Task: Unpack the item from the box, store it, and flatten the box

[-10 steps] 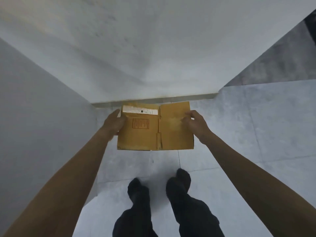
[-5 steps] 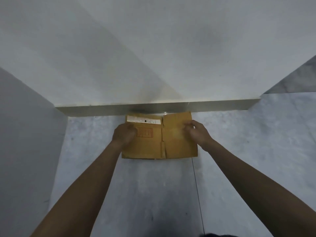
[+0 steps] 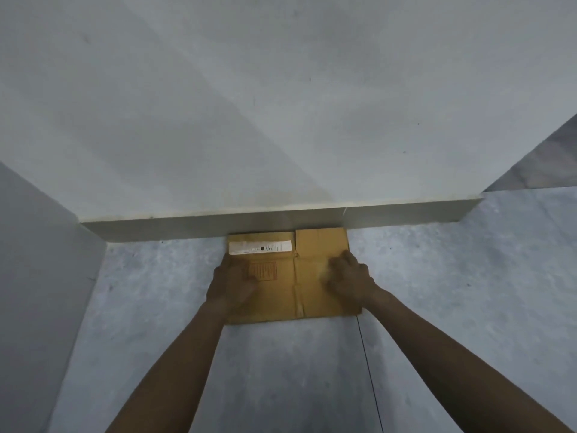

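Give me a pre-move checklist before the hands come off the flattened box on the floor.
1. Box collapsed: ok. The cardboard box shows as a flat sheet with its creases on top.
2. Box supported: ok, it appears to lie on the grey floor, far edge at the skirting.
3. Left hand placed: ok, on the left panel, partly over the red stamp.
4. Right hand placed: ok, on the right panel near the edge.
5. Panels fully flat, no spring-back: cannot tell while both hands press.
6. Item stored: cannot tell, no item is in view.
7. White label clear of the hands: ok.
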A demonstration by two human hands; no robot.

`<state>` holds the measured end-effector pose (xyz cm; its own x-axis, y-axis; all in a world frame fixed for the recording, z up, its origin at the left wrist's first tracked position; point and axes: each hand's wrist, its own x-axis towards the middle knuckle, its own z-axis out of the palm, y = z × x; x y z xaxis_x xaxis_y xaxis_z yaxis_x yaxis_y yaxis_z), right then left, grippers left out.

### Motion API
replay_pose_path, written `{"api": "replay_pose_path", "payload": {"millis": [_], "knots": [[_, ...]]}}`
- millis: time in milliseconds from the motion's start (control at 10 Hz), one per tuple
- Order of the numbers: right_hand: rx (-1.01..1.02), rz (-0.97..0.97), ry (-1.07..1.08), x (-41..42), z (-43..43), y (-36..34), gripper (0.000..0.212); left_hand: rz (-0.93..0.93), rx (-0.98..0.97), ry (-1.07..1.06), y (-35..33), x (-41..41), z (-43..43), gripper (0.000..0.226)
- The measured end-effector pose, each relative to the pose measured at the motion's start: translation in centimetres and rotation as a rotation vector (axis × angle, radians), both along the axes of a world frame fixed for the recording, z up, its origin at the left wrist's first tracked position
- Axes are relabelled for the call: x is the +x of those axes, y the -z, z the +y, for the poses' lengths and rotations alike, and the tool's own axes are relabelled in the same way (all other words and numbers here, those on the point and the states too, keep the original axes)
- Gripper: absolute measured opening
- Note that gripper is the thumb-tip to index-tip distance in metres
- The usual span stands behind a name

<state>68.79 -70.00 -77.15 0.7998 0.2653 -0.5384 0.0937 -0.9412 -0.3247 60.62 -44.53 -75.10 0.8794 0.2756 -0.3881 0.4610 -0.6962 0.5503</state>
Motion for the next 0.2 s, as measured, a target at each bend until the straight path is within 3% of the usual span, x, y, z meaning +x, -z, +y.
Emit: {"api": "replay_pose_path", "payload": {"millis": [100,200], "knots": [[-0.012,0.02,-0.027,0.2,0.3,-1.2,0.057,0.079,0.051,0.064,-0.6,0.2,0.3,0.033],[0.047,0.018,0.018,0.6,0.9,-3.8,0.063,0.189,0.064,0.073,-3.4,1.2,0.4,0.059]]}}
